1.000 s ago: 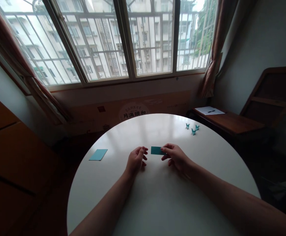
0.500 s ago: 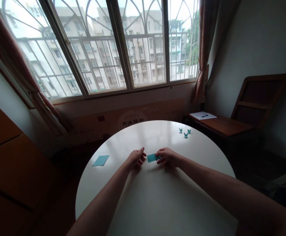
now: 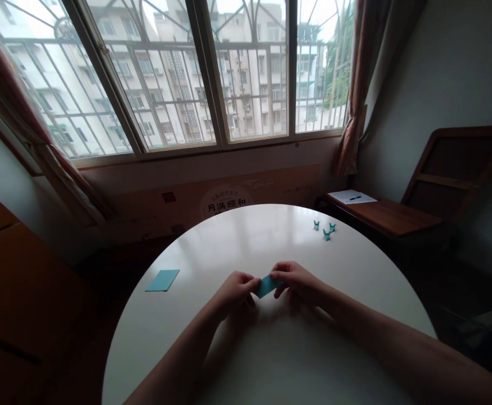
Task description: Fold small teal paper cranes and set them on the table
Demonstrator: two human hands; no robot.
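Observation:
A small folded piece of teal paper [image 3: 266, 286] is held between my two hands, a little above the white table. My left hand [image 3: 238, 292] pinches its left end between thumb and fingers. At its right end, my right hand [image 3: 293, 278] grips the paper with thumb and forefinger. The fingers cover both ends of the paper, so its full outline is hidden. A flat stack of square teal paper [image 3: 162, 280] lies to the left of my left hand. Three small folded teal paper figures [image 3: 326, 234] stand at the far right of the table.
The round white table [image 3: 229, 242] has its far edge near the wall under the window. Beyond it on the right, a wooden chair [image 3: 398, 216] bears a white sheet of paper [image 3: 350, 197] with a dark pen [image 3: 356, 198] on it. Curtains hang at both sides of the window.
My left hand has closed on the left end of the teal paper, which only my right hand held before. The paper is now tilted. The view has shifted slightly.

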